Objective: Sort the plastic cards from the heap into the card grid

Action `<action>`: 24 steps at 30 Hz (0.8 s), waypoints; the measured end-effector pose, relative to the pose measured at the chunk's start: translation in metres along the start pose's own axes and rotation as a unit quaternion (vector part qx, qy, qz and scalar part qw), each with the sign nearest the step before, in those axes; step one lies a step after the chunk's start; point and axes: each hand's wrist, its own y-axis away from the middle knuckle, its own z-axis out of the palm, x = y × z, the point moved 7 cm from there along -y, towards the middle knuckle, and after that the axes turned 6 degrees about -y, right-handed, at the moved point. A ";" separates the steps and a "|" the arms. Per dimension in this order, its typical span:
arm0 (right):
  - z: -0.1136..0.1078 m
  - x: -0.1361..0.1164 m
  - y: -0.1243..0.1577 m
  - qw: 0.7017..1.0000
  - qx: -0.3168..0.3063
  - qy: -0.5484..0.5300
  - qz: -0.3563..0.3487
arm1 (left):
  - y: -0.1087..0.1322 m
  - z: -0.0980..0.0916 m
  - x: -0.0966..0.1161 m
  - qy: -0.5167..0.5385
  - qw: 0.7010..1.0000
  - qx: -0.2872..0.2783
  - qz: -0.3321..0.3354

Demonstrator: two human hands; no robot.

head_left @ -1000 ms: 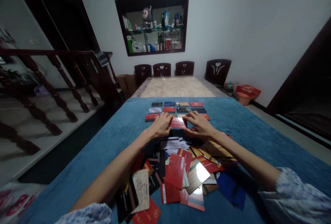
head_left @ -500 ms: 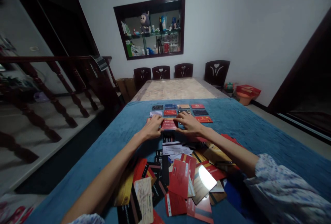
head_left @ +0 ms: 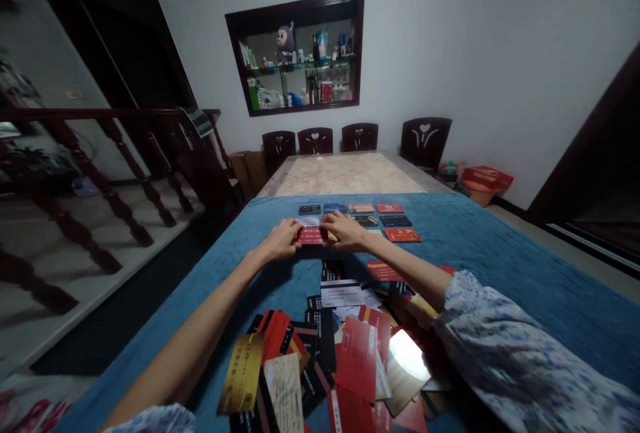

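A red card (head_left: 311, 236) with pale print lies between my two hands, at the near left end of rows of cards laid on a blue cloth (head_left: 210, 273). My left hand (head_left: 281, 240) has its fingertips at the card's left edge. At its right edge are the fingers of my right hand (head_left: 345, 230), which hides cards beneath it. Just behind the held card is a whitish card (head_left: 308, 221). Farther back are a black card (head_left: 309, 209) and a blue card (head_left: 335, 208). An orange-red card (head_left: 403, 235) lies right of my right hand.
Nearer me is a loose overlapping pile, with a red card (head_left: 357, 358), a gold card (head_left: 241, 373) and a white striped card (head_left: 342, 294). Beyond the cloth the stone tabletop (head_left: 345, 173) shows, with dark chairs (head_left: 425, 140) around it. A wooden railing (head_left: 105, 113) stands left.
Both hands have moved left with the red card, from the second column of the rows to the first. The view has shifted slightly, and my right forearm has swung left over the pile.
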 end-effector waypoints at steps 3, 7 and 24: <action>0.000 -0.003 -0.009 1.000 -0.012 -0.004 0.008 | -0.005 0.003 -0.011 0.011 1.000 -0.002 -0.003; 0.002 -0.005 -0.020 0.999 -0.029 -0.002 0.014 | -0.011 0.007 -0.022 0.020 1.000 -0.006 -0.004; 0.025 0.001 -0.050 0.998 -0.064 -0.010 0.025 | -0.027 0.025 -0.041 0.019 0.999 -0.036 -0.020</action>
